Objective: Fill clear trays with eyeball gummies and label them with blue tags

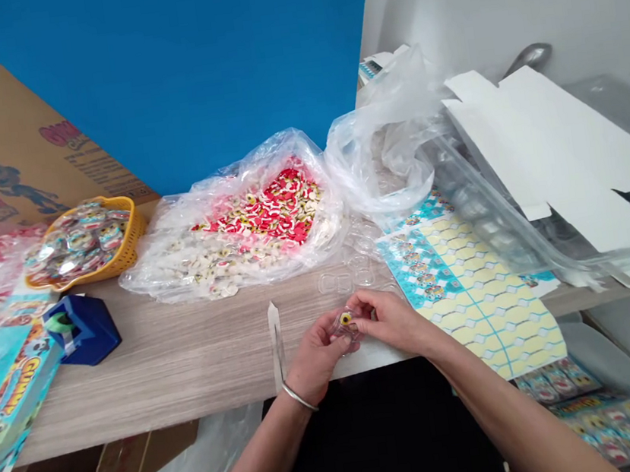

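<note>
Near the table's front edge, my left hand (pixel 316 354) is closed round a small clear plastic blister (pixel 344 326), its wrist wearing a silver bangle. A yellow piece with a dark centre shows in the blister. The fingers of my right hand (pixel 380 320) pinch at the blister's right side, by the yellow piece. Just behind both hands lie more clear blisters (pixel 348 274). A clear bag of red, white and yellow pieces (pixel 283 213) spreads open further back. To the right is a printed sticker sheet (pixel 470 286) with blue and yellow areas.
A yellow basket (pixel 134 231) of packed items stands at the left, behind a blue tape dispenser (pixel 88 329). A paper strip (pixel 276 340) lies left of my hands. White cards (pixel 562 144) and plastic bags (pixel 379 151) occupy the right; a large carton (pixel 3 129) is back left.
</note>
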Available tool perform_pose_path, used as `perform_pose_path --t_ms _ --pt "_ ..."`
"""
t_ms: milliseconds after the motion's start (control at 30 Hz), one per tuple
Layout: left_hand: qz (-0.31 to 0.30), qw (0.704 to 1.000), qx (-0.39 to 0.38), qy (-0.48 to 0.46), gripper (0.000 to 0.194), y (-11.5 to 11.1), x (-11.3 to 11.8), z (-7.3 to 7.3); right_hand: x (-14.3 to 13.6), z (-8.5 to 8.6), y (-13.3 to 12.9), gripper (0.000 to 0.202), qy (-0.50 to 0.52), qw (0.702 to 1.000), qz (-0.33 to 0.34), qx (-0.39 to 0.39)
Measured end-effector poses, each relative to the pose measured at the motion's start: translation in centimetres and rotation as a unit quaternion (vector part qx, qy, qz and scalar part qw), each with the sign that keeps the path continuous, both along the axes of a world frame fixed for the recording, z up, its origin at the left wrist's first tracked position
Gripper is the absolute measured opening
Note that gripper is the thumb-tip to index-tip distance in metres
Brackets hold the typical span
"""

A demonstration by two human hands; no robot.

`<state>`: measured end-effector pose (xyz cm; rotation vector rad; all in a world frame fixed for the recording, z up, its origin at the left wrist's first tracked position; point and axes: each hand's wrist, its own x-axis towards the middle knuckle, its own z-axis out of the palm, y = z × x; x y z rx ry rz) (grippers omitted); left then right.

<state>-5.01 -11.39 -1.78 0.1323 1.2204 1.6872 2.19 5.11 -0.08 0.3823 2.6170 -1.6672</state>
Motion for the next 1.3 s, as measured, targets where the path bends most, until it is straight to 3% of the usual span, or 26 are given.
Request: perform_pose_path --t_ms 133,200,367,500,600,700,800,833,900,1000,1067,1167,1300 --pt "0.019 1.0 -0.008 0.022 0.047 -0.1 -0.1 -0.6 -0.5 -1.0 -0.4 0.009 -0.009 0.997 0.006 -0.074" --pt "0.025 0.996 -0.03 0.082 0.051 -0.4 -0.2 -0.7 -0.7 -1.4 -0.6 0.008 -0.015 0.995 0.003 -0.094" --pt "0.086 0.94 -0.093 0.316 0.057 -2.1 -0.3 -0.3 -1.8 -1.0 -1.6 0.008 -0.011 0.992 -0.005 -0.122" --pt "0.091 0.915 -0.086 0.384 0.055 -4.3 -0.6 0.5 -4.2 -1.2 -4.1 0.013 -0.011 0.981 0.005 -0.196" --pt "0.126 0.884 -0.126 0.433 0.057 -6.9 -1.9 0.0 -7.0 -2.5 -7.3 0.02 -0.022 0.97 0.013 -0.241" --pt "0.18 0.821 -0.247 0.481 0.056 -11.1 -5.3 -1.0 -9.1 -3.4 -10.1 0.026 0.002 0.973 0.004 -0.23" --pt "0.205 0.706 -0.454 0.504 0.057 -16.3 -11.4 -1.6 -9.6 -3.2 -11.3 0.027 0.019 0.98 0.025 -0.196" --pt "0.209 0.68 -0.494 0.501 0.057 -17.9 -13.8 -1.7 -9.3 -3.0 -11.3 0.026 0.015 0.981 0.036 -0.188" --pt "0.215 0.642 -0.542 0.498 0.054 -20.3 -18.5 -1.6 -8.6 -2.6 -11.0 0.025 -0.004 0.984 0.053 -0.17" --pt "0.21 0.607 -0.583 0.497 0.046 -21.8 -23.8 -1.4 -7.1 -2.4 -10.1 0.021 -0.033 0.986 0.08 -0.142" --pt "0.2 0.588 -0.599 0.505 0.04 -21.7 -25.6 -1.2 -6.1 -2.5 -9.6 0.02 -0.046 0.987 0.09 -0.127" --pt "0.186 0.571 -0.601 0.527 0.029 -20.7 -25.7 -0.7 -4.5 -2.2 -8.9 0.018 -0.059 0.989 0.074 -0.114" --pt "0.187 0.587 -0.566 0.548 0.017 -19.4 -24.2 0.1 -2.0 -0.9 -7.8 0.011 -0.075 0.989 0.045 -0.122"
